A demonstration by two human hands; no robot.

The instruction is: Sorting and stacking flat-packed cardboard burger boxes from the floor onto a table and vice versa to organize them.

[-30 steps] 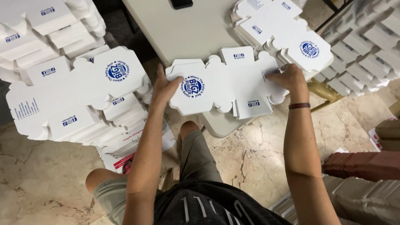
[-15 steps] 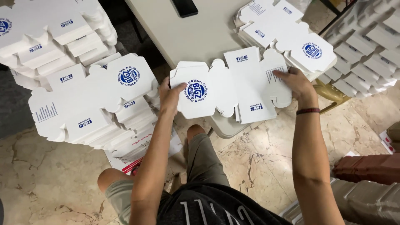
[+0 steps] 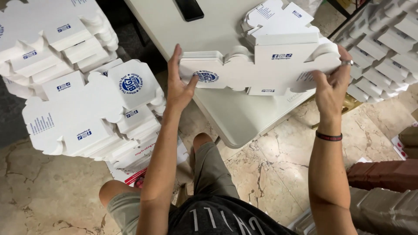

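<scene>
1. The person is sitting at the corner of a pale table [image 3: 244, 117], and everything below is placed from that table.
2. Above the table's near corner, the person is holding a flat white die-cut carton blank [image 3: 261, 69], printed in blue with a round emblem, so that it is spanning the gap between the two hands.
3. The left hand [image 3: 179, 85] is pressing against the blank's left end, fingers stretched upward and the thumb [image 3: 191, 82] lying across the printed face; it is bracing the card, not clenching it.
4. The right hand [image 3: 333, 85] is gripping the blank's right end, fingers curled round the edge, a ring on one finger and a dark wristband [image 3: 328, 136] below. Holding both ends this way seems to be keeping the floppy card level and its flaps free.
5. On the table's far right part, a stack of similar flat blanks [image 3: 278, 21] is lying within easy reach of the right hand.
6. At the table's far edge a dark phone [image 3: 189, 9] is lying, well apart from the hands.
7. Left of the table, a big heap of flat blanks [image 3: 78, 104] is spreading over the marble floor [image 3: 48, 191].
8. Right of the table, rows of folded white boxes [image 3: 383, 48] are piling up.
</scene>
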